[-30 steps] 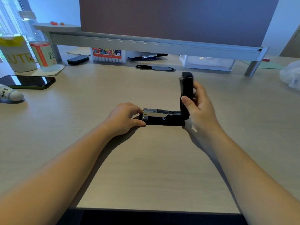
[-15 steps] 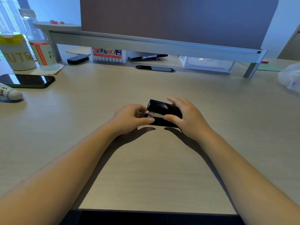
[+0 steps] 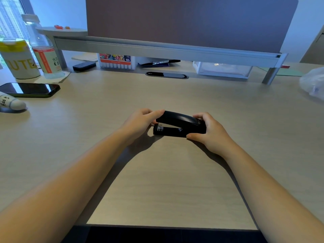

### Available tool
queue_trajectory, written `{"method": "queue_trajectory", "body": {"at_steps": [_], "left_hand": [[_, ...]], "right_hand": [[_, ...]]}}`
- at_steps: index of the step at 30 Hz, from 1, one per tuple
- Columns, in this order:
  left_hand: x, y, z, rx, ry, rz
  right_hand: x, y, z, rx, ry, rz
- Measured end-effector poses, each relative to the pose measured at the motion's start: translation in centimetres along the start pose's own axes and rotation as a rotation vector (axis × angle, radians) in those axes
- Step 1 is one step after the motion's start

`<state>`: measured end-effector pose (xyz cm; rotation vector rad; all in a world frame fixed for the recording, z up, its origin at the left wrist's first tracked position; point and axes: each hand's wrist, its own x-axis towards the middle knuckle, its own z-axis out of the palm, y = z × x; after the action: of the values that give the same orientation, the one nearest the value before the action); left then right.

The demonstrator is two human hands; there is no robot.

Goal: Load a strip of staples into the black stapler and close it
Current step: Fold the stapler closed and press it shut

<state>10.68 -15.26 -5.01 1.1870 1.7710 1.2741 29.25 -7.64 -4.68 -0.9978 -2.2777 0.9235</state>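
Note:
The black stapler [image 3: 178, 124] lies on the light wooden desk [image 3: 157, 181] in the middle of the view, its top arm down over the base and its metal front facing left. My left hand [image 3: 140, 122] grips the stapler's front end, fingertips on the top. My right hand [image 3: 212, 132] wraps its rear end, thumb against the near side. No loose staple strip is visible.
At the left are a black phone [image 3: 31, 89], a white cup [image 3: 19, 60], a bottle [image 3: 43, 50] and a white tube [image 3: 12, 103]. A marker box [image 3: 115, 62] and a clear box [image 3: 222, 69] sit under the raised shelf [image 3: 166, 48]. A plastic bag [image 3: 313, 83] lies far right.
My right hand swung the upright top arm down onto the base, then slid to the rear end. My left hand moved its fingers onto the front of the top.

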Motion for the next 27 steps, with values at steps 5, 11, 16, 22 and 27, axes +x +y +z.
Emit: {"method": "queue_trajectory", "body": {"at_steps": [5, 11, 16, 22, 27], "left_hand": [[0.0, -0.4, 0.0, 0.012, 0.008, 0.020], [-0.8, -0.5, -0.5, 0.056, -0.098, 0.060], [-0.8, -0.1, -0.5, 0.579, -0.045, 0.170], [2.0, -0.4, -1.2, 0.692, -0.015, 0.124], [7.1, -0.4, -1.2, 0.677, 0.011, 0.105]], "right_hand": [[-0.1, 0.0, 0.1, 0.006, 0.012, 0.014], [-0.5, 0.2, -0.9, 0.027, 0.001, 0.073], [-0.3, 0.3, -0.9, 0.017, 0.005, 0.081], [2.6, 0.2, -0.9, -0.070, -0.008, 0.098], [7.4, 1.2, -0.3, -0.106, 0.086, 0.114]]}}
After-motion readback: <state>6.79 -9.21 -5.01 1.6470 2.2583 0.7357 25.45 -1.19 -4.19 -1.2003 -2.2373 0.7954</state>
